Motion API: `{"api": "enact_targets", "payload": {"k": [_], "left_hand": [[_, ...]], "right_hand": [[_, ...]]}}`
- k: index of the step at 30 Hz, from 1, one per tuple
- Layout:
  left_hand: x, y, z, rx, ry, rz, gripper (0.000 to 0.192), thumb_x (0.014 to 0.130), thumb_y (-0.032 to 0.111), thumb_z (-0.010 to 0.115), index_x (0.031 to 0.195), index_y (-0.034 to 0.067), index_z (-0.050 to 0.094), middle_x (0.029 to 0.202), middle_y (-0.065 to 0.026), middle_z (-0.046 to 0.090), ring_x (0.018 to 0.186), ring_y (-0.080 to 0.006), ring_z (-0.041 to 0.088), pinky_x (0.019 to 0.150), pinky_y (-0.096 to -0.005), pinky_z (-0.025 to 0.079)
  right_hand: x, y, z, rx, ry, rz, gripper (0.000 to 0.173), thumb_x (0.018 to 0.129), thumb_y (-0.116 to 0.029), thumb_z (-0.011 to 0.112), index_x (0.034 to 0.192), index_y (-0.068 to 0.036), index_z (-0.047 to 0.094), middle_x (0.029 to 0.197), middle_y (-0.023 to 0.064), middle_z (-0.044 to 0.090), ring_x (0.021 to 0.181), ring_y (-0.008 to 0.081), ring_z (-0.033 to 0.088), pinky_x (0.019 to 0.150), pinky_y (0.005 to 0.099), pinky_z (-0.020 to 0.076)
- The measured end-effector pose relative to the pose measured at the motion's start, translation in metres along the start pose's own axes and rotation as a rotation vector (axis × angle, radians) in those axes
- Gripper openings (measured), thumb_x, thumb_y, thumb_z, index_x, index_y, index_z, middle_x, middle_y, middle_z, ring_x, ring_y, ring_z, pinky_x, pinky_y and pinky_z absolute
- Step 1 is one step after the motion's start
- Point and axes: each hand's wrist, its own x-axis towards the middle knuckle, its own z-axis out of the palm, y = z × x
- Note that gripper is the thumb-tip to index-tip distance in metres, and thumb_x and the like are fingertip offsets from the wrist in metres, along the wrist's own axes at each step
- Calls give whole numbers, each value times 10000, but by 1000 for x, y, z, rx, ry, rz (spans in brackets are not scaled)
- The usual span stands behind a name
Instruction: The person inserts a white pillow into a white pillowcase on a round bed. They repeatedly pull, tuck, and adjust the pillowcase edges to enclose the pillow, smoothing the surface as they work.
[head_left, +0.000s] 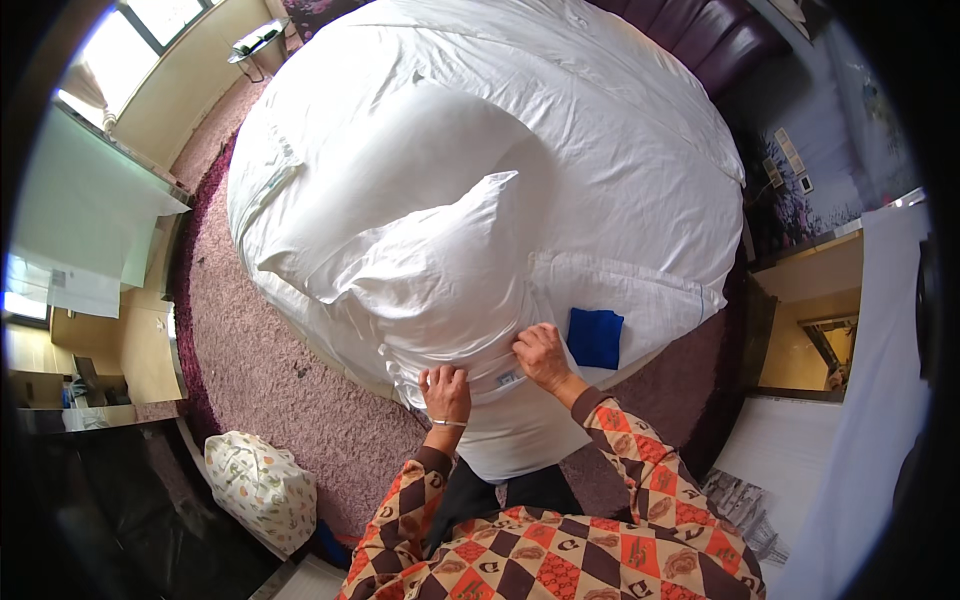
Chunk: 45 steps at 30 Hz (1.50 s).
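A white pillow in a white pillowcase (442, 277) lies at the near edge of a round-looking bed with white bedding (622, 180). My left hand (447, 391) has its fingers curled on the case's near left part, gripping the fabric. My right hand (541, 355) pinches the white fabric on the right side, near a small label (507, 379). Loose white cloth (517, 439) hangs below both hands, over the front of my legs. A folded blue cloth (595, 337) lies on the bedding just right of my right hand. Another smooth white mound (442, 142) rises behind the pillow.
Pinkish carpet (277, 352) surrounds the bed. A patterned fabric bundle (260, 487) rests at lower left. A small glass side table (260, 41) stands at upper left. A purple padded headboard (697, 37) is at the far right. White cloth (877, 315) hangs at right.
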Motion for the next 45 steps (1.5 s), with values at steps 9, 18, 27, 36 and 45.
{"api": "enact_targets", "payload": {"k": [9, 18, 27, 36, 45], "left_hand": [[-64, 27, -1, -83, -236, -11, 69, 811, 143, 588, 752, 120, 616, 797, -53, 659, 957, -239, 606, 988, -470, 378], [-18, 6, -26, -168, -88, -41, 229, 763, 170, 698, 971, 117, 620, 977, -71, 626, 996, -273, 573, 1004, -466, 357], [36, -15, -23, -19, 103, -38, 271, 742, 138, 709, 1001, 123, 628, 1105, -58, 583, 1146, -265, 517, 1051, -466, 317], [-22, -23, -6, -14, -35, 81, 78, 759, 135, 595, 795, 135, 664, 864, -33, 623, 966, -244, 572, 938, -414, 389], [32, -14, -33, -69, -65, 92, 333, 753, 137, 706, 1077, 122, 629, 1088, -72, 618, 1057, -272, 565, 972, -437, 391]], "right_hand": [[-49, -8, 4, 31, -156, 16, 74, 719, -130, 608, 675, -113, 665, 768, 36, 635, 886, 231, 589, 930, 425, 386], [-9, -13, -12, 107, -125, 97, 127, 727, -111, 687, 850, -90, 668, 875, 58, 629, 962, 268, 575, 951, 414, 371], [32, -10, -9, -11, 62, 64, 276, 741, -77, 682, 1013, -119, 648, 1077, 73, 594, 1058, 257, 553, 956, 427, 383], [-22, -2, 25, -53, -257, -25, 58, 767, -158, 626, 787, -111, 654, 802, 35, 608, 896, 235, 601, 950, 404, 386], [2, -15, 6, 100, -45, 120, 247, 754, -227, 723, 960, -105, 662, 1003, 67, 623, 975, 241, 596, 979, 436, 360]]}}
